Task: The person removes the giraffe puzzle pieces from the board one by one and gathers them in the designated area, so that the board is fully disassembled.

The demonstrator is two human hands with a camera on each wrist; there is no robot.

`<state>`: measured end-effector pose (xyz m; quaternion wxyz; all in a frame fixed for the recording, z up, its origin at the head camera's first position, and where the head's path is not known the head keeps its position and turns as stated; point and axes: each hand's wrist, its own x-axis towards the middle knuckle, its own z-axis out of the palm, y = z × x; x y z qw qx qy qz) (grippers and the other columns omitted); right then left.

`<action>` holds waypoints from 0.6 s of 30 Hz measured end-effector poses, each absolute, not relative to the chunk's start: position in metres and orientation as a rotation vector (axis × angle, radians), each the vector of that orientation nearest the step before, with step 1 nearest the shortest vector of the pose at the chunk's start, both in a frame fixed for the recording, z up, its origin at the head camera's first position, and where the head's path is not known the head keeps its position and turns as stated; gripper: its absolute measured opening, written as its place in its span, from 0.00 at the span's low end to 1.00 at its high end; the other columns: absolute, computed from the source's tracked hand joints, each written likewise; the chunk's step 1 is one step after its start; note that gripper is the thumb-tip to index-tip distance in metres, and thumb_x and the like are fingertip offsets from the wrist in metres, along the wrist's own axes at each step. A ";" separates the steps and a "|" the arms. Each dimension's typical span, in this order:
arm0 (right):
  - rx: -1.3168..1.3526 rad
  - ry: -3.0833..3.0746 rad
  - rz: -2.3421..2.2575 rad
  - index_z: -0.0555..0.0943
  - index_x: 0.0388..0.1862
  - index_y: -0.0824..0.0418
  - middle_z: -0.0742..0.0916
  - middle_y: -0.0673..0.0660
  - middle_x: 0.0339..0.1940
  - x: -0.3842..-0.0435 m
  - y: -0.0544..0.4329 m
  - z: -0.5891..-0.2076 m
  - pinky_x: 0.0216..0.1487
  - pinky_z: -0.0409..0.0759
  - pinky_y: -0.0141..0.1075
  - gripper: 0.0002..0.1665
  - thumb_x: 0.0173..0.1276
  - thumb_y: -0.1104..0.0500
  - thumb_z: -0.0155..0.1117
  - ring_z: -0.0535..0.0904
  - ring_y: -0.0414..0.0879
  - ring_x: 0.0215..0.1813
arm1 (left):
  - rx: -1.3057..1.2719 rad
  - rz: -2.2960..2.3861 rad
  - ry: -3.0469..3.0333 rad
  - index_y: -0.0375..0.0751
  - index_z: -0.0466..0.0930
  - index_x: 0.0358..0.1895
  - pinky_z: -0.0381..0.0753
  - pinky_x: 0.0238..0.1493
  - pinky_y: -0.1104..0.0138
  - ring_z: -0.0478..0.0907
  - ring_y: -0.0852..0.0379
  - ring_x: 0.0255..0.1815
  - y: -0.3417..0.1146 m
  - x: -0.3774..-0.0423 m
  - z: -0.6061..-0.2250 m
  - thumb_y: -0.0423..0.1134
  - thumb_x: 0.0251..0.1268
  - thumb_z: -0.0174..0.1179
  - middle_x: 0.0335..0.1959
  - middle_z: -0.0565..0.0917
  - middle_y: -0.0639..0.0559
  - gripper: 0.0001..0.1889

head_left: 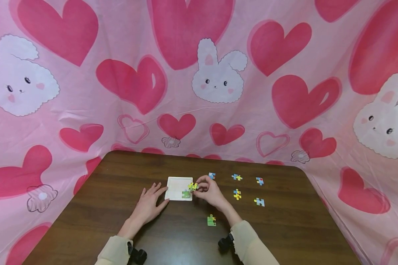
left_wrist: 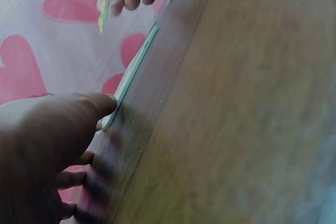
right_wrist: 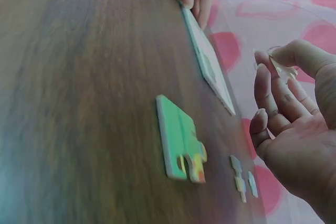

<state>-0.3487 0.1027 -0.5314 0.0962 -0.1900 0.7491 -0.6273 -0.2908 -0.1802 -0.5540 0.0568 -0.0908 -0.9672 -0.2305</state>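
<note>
A white square puzzle tray [head_left: 175, 184] lies on the dark wooden table, with a green puzzle piece [head_left: 185, 194] in its lower right corner. My left hand [head_left: 150, 203] rests at the tray's left edge, thumb and fingertips touching the rim; its thumb [left_wrist: 102, 104] shows on the rim in the left wrist view. Over the tray's right side, my right hand [head_left: 211, 192] pinches a yellow puzzle piece [head_left: 193, 186] between thumb and fingers. In the right wrist view that piece [right_wrist: 284, 70] sits at the fingertips, partly hidden by the thumb, while the other fingers curl loosely.
A green puzzle piece [head_left: 211, 220] lies nearer than the tray, below the right hand. Several blue and yellow pieces, among them one yellow piece [head_left: 237, 194] and one blue piece [head_left: 259, 202], are spread to the right. A pink heart-patterned cloth [head_left: 192, 110] hangs behind the table.
</note>
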 end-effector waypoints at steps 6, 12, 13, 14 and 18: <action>-0.563 2.156 -1.879 0.71 0.59 0.73 0.94 0.68 0.47 -0.338 0.124 -0.526 0.42 0.85 0.29 0.22 0.73 0.72 0.71 0.88 0.36 0.41 | -0.274 -0.698 -2.939 0.43 0.82 0.75 0.57 0.83 0.25 0.66 0.30 0.86 -0.180 -0.290 -0.554 0.50 0.77 0.70 0.81 0.75 0.32 0.29; -0.622 2.031 -1.909 0.67 0.61 0.75 0.90 0.80 0.55 -0.324 0.148 -0.523 0.52 0.89 0.29 0.24 0.76 0.72 0.69 0.96 0.46 0.52 | -0.276 -0.709 -2.944 0.43 0.81 0.75 0.56 0.84 0.25 0.65 0.30 0.87 -0.180 -0.290 -0.553 0.50 0.77 0.69 0.82 0.74 0.32 0.29; -0.626 2.028 -1.903 0.67 0.62 0.75 0.89 0.81 0.56 -0.322 0.152 -0.523 0.53 0.89 0.29 0.24 0.76 0.71 0.69 0.96 0.47 0.53 | -0.273 -0.709 -2.944 0.42 0.81 0.75 0.56 0.84 0.25 0.65 0.30 0.87 -0.180 -0.290 -0.554 0.50 0.77 0.69 0.82 0.74 0.32 0.29; -0.630 2.031 -1.897 0.66 0.62 0.76 0.89 0.82 0.56 -0.319 0.156 -0.523 0.53 0.89 0.29 0.25 0.76 0.71 0.69 0.96 0.46 0.53 | -0.271 -0.709 -2.944 0.42 0.81 0.75 0.56 0.84 0.25 0.65 0.30 0.87 -0.180 -0.290 -0.553 0.49 0.77 0.69 0.82 0.74 0.32 0.29; -0.624 2.031 -1.876 0.65 0.63 0.77 0.86 0.86 0.58 -0.309 0.174 -0.524 0.53 0.88 0.28 0.26 0.77 0.70 0.69 0.95 0.42 0.52 | -0.272 -0.706 -2.946 0.43 0.81 0.75 0.56 0.84 0.25 0.65 0.29 0.87 -0.180 -0.291 -0.553 0.50 0.76 0.69 0.82 0.74 0.32 0.29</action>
